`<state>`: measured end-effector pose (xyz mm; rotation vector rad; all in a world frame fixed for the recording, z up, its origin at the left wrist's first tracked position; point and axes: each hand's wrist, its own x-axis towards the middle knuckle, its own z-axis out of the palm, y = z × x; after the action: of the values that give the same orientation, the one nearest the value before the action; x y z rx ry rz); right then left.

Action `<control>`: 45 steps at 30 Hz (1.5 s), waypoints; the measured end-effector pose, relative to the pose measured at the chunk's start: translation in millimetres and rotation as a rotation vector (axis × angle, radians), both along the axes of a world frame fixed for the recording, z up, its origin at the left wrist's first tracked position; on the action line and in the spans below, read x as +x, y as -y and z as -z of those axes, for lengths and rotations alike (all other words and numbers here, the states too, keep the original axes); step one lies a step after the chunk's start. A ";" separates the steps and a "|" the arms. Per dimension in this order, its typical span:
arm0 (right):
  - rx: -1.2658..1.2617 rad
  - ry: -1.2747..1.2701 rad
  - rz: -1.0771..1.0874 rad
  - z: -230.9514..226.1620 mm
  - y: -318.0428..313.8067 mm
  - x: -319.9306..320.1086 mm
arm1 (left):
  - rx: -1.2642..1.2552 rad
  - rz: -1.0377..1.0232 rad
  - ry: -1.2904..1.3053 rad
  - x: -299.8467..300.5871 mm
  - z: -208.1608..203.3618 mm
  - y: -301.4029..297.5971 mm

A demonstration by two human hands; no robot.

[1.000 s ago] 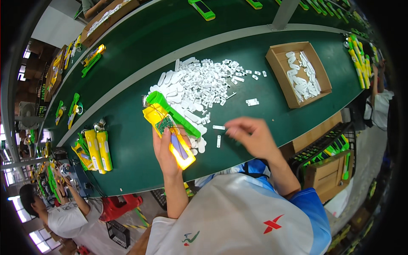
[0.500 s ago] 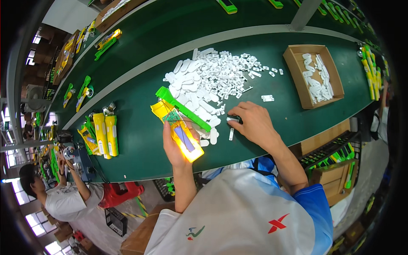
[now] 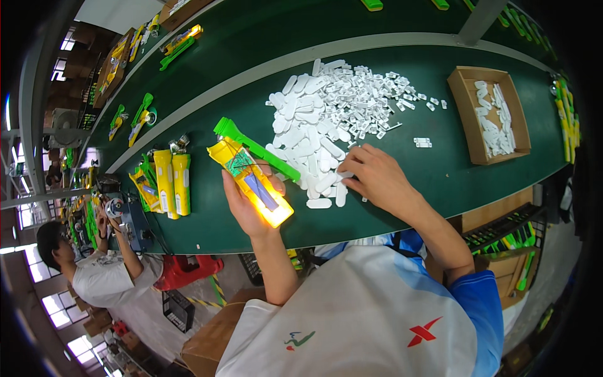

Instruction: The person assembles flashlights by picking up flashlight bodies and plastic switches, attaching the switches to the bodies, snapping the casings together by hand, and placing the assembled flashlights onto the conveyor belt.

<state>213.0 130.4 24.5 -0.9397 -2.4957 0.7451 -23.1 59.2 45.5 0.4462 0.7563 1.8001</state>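
We are counting two hands at work. Our left hand is gripping one open yellow torch left of the white heap; it is showing one green circuit board, one purple cell and a glowing lower end. One green casing half is hanging alongside by wires. Our right hand is keeping its fingers narrow at the edge of the heap of white parts; we cannot tell whether it is pinching one. The heap is holding too many to count. One cardboard box is standing to the right, and two whole yellow torches are lying to the left. Compared with a second ago, the right hand is reaching closer to the heap, and the open torch is covering less of it.
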 end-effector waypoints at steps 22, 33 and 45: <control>-0.628 -1.071 0.317 -50.3 3.0 -46.0 | -0.034 -0.098 -0.279 85.7 5.7 -42.7; -0.415 -0.727 0.347 -58.3 0.8 -38.1 | -0.075 -0.081 -0.508 95.6 15.4 -40.7; -0.706 -0.784 0.322 -13.5 -14.4 -19.3 | -0.064 0.140 -0.126 87.9 9.0 -44.1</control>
<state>193.7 144.8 38.0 -0.9618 -1.3705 1.5522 64.8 103.3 36.5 0.5603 0.8468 1.6244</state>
